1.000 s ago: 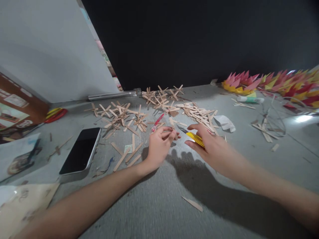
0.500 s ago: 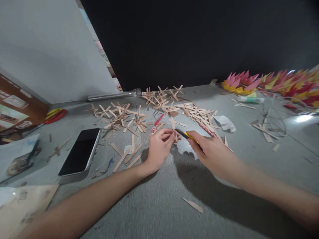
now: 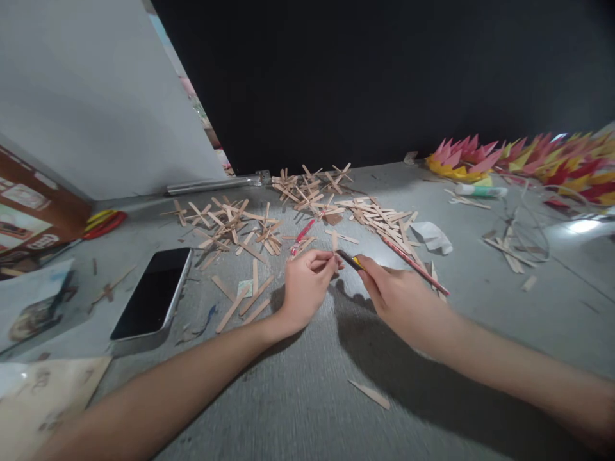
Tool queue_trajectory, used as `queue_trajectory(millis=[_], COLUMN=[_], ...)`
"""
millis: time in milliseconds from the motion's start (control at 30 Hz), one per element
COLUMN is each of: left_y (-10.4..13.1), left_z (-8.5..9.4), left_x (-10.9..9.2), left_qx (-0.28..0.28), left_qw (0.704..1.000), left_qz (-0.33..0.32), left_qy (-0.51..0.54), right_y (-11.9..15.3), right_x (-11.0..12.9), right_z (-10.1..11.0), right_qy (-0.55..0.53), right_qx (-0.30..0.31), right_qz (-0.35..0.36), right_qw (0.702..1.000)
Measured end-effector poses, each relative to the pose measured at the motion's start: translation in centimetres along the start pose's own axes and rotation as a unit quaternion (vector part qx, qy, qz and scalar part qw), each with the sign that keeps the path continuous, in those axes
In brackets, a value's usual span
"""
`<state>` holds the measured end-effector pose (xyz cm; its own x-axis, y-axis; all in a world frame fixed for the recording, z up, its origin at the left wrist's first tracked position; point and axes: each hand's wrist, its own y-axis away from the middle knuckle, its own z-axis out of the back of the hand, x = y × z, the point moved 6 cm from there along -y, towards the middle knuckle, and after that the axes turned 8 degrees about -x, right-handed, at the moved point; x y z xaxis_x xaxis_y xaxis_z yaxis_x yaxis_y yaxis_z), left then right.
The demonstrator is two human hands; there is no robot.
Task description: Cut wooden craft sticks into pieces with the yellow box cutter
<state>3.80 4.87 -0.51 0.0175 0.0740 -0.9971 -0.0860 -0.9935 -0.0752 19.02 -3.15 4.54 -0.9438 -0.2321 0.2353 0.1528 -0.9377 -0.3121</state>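
My left hand point(image 3: 307, 285) pinches a wooden stick point(image 3: 335, 241) that stands upright between its fingertips. A utility knife point(image 3: 348, 258) with a dark front and a yellow part is gripped in my right hand point(image 3: 401, 294). The knife's tip is at the stick, close to my left fingertips; whether it touches the wood is too small to tell. Behind my hands lie a pile of loose sticks point(image 3: 384, 221) and several star-like bundles of crossed sticks point(image 3: 230, 218). One pointed sliver of wood point(image 3: 369, 394) lies nearer to me.
A phone point(image 3: 152, 293) lies at the left, near a brown box point(image 3: 38, 205). Beside my right hand are a red pencil point(image 3: 416, 266) and a crumpled white tissue point(image 3: 432, 237). Pink and yellow paper crowns point(image 3: 461, 159) and a glue stick point(image 3: 480, 191) sit at the back right.
My right hand has shifted slightly down and left, showing more of the red pencil. My left hand keeps its pinch on the stick. The whole view has moved a little.
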Motion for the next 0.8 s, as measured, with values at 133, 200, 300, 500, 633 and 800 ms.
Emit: queue_trajectory(millis=[133,200,300,500,633,800], left_y=[0.0,0.0,0.0,-0.2,-0.2,-0.2], left_z=[0.0,0.0,0.1,0.2,0.3,0.4], left_x=[-0.2,-0.3,-0.5,-0.5,-0.6,-0.3], left_qx=[-0.002,-0.004,-0.008,-0.014,-0.015,-0.010], left_qw=[1.000,1.000,1.000,1.000,1.000,1.000], left_qz=[-0.004,-0.009,-0.014,-0.021,-0.026,-0.020], left_qy=[0.004,0.007,0.011,0.012,0.000,0.001], right_y=[-0.3,-0.5,-0.6,0.1,0.5,0.7], right_x=[-0.3,-0.4,-0.6,-0.3,0.2,1.2], right_z=[-0.1,-0.1,-0.3,-2.2,-3.2,-3.6], right_qy=[-0.058,-0.099,-0.208,-0.415,-0.491,-0.623], right_qx=[0.012,0.025,0.057,0.113,0.128,0.156], right_qz=[-0.040,-0.068,-0.131,-0.241,-0.283,-0.333], right_qw=[0.997,0.992,0.968,0.870,0.814,0.690])
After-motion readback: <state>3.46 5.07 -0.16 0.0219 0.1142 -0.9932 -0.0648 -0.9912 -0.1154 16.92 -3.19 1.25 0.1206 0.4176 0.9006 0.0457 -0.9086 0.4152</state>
